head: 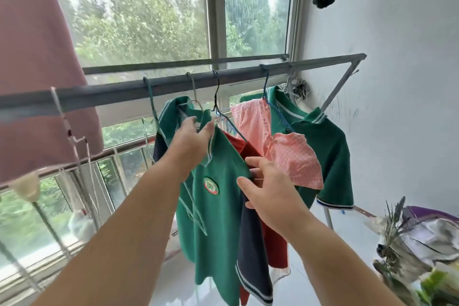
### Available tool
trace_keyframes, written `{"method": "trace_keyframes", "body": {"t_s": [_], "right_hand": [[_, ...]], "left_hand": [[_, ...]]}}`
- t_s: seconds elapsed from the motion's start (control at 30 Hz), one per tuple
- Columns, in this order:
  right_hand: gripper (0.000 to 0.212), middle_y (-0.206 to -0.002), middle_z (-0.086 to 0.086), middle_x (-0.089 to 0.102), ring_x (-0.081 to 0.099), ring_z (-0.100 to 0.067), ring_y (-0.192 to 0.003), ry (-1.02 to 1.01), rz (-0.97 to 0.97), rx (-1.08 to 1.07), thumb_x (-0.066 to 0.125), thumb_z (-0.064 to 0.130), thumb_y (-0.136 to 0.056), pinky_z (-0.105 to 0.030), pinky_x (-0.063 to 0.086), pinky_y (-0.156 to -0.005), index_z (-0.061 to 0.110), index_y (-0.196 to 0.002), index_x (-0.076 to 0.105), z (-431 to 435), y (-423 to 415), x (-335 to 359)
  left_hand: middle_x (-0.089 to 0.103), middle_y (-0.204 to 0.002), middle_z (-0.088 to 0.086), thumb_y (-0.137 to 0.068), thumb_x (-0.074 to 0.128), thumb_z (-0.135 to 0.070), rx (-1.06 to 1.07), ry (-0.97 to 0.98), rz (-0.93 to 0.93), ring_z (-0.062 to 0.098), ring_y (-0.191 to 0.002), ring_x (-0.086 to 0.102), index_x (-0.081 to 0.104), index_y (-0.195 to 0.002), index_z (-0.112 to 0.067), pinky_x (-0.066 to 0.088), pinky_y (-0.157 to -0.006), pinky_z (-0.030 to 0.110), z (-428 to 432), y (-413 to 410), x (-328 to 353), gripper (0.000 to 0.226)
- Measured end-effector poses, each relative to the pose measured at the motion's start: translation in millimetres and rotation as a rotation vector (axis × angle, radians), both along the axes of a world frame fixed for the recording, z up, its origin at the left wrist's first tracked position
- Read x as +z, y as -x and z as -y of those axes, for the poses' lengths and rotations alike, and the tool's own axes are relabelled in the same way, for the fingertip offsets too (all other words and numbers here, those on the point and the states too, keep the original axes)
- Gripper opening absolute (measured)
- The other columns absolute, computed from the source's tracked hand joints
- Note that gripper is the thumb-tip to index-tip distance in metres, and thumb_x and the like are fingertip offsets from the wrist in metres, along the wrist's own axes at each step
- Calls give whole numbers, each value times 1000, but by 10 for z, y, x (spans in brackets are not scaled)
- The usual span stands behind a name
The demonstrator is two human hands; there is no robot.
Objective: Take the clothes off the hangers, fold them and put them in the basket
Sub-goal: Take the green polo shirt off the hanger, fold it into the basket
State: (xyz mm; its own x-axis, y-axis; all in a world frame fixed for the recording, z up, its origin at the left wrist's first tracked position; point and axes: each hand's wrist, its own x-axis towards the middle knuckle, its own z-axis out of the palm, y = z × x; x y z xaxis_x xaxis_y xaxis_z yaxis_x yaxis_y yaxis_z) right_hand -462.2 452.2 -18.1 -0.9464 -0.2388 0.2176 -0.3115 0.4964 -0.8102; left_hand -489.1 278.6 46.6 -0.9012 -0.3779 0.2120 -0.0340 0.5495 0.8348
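A grey drying rail (pixel 173 83) spans the window, carrying hangers with shirts. The nearest green polo shirt (pixel 218 218) hangs from it on a wire hanger (pixel 196 104). The left hand (pixel 191 141) pinches its collar; the right hand (pixel 268 194) grips its sleeve edge.

Bright window (pixel 149 15) daylight, warped edges

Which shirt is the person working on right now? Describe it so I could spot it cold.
Find the grey rail crossing the window. Below its middle hangs a green polo shirt, with the left hand at its collar and the right hand at its dark sleeve. Unlike the other green polo farther right, it shows a round chest badge.
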Motion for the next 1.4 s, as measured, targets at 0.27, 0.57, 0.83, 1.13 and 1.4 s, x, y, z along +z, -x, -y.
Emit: {"method": "trace_keyframes", "body": {"t_s": [0.27,0.57,0.83,1.13,1.4], "right_hand": [[70,-120,24,56,53,7,-113,135,-28,42,73,47,-79,-19,42,-99,39,-138,37,120,-37,240],[13,-76,14,59,57,6,-70,276,-185,-248,50,23,-97,-8,41,-57,17,-92,60,23,147,342],[23,-94,-7,75,72,-23,-90,573,402,-172,45,17,-99,-46,61,-76,20,-101,68,-71,227,84],[18,-102,-12,71,71,-25,-92,533,387,-163,47,17,-100,-42,62,-71,16,-106,64,-11,311,48],[13,-88,0,67,63,-17,-81,187,175,-49,56,29,-96,-38,56,-77,19,-99,65,178,397,168]], "left_hand": [[70,-86,19,-97,53,-42,-178,-35,-110,38,-81,67,65,-90,-8,55,-77,55,-304,-245,96,37],[62,-100,-17,-94,60,-34,-452,99,-108,0,-99,58,75,-102,-30,44,-84,11,-540,-339,146,18],[63,-123,-9,-99,52,-32,-393,229,-102,8,-110,59,60,-129,-24,46,-100,27,-463,-308,94,32],[71,-110,-14,-98,55,-18,-536,-214,-311,-4,-102,64,67,-118,-21,47,-94,16,-504,-430,299,24],[73,-111,0,-97,53,-5,-625,-394,-494,9,-110,64,68,-111,-14,47,-99,24,-496,-505,407,22]]}}
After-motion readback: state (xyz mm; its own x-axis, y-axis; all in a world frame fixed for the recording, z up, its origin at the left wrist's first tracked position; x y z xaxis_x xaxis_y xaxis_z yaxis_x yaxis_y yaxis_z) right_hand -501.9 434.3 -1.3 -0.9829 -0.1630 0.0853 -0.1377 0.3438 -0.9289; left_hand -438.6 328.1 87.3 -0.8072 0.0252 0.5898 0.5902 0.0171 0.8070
